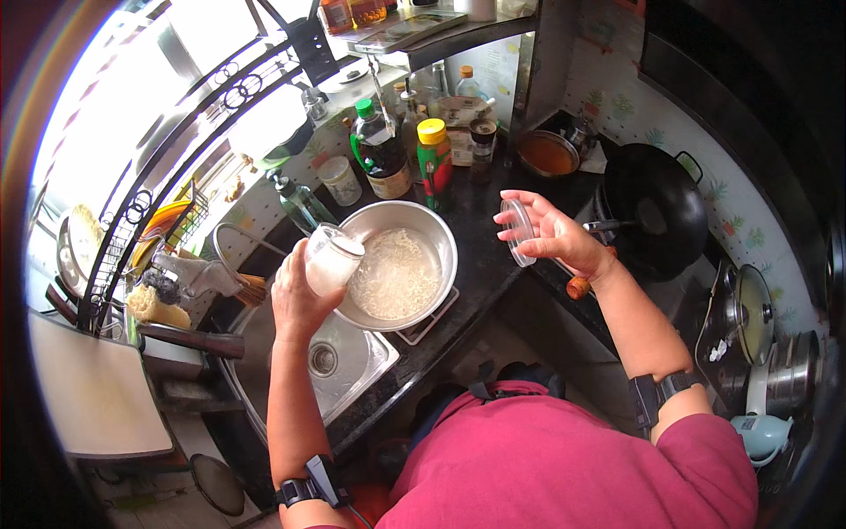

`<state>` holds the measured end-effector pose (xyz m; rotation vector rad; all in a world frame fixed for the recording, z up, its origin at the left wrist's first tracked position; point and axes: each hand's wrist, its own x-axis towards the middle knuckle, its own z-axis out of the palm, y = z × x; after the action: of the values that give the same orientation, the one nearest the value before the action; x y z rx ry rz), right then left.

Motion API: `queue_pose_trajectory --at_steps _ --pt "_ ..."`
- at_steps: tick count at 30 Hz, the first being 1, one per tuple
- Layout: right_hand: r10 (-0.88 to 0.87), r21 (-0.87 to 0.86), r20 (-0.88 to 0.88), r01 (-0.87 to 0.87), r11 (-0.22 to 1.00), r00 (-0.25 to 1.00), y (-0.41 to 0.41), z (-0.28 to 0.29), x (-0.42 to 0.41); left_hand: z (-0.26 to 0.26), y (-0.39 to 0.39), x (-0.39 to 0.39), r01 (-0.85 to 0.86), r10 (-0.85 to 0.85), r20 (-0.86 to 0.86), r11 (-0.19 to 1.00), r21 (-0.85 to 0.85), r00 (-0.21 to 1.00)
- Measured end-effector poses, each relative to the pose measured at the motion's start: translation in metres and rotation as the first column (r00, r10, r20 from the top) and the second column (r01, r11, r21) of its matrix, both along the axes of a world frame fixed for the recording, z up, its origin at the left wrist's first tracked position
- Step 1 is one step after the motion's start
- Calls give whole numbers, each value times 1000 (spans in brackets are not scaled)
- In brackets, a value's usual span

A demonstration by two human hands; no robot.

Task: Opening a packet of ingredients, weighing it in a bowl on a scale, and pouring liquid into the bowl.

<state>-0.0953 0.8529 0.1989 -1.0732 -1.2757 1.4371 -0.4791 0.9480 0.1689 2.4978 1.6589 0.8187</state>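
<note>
My left hand (297, 297) grips a clear jar (334, 261) of white powder or grains. The jar leans towards a wide metal basin (449, 261) and overlaps its left rim. Pale grains, probably rice, lie in cloudy water (396, 274) inside the basin. Between the fingers and thumb of my right hand (562, 238) is a round clear plastic lid (517, 231), held on edge to the right of the basin. Whether anything is falling from the jar cannot be made out.
A steel sink (370, 360) is at the lower left of the basin. Behind it stand a green-capped bottle (383, 159), a yellow-capped bottle (434, 162) and a lidded tub (340, 182). A black wok (661, 218) and a bowl of orange liquid (547, 155) occupy the right.
</note>
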Motion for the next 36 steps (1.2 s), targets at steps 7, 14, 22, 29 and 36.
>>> queue_pose_trajectory --at_steps 7,14,22,29,36 --pt "35 78 -132 -25 997 991 7 -1 -5 3 2 2 30 -31 -76 1000 -3 997" --pt "1 70 -125 8 998 992 6 -2 -3 16 -9 18 -8 -52 -374 988 -156 926" --pt "-1 76 -99 9 997 995 2 -5 5 9 -3 16 -39 -6 -347 992 -123 938" --pt "-26 72 -110 34 997 994 3 -7 11 8 -2 7 -35 8 -346 997 -71 938" --pt "-10 79 -117 19 997 993 8 -5 9 5 2 -3 -43 28 -159 994 -97 987"
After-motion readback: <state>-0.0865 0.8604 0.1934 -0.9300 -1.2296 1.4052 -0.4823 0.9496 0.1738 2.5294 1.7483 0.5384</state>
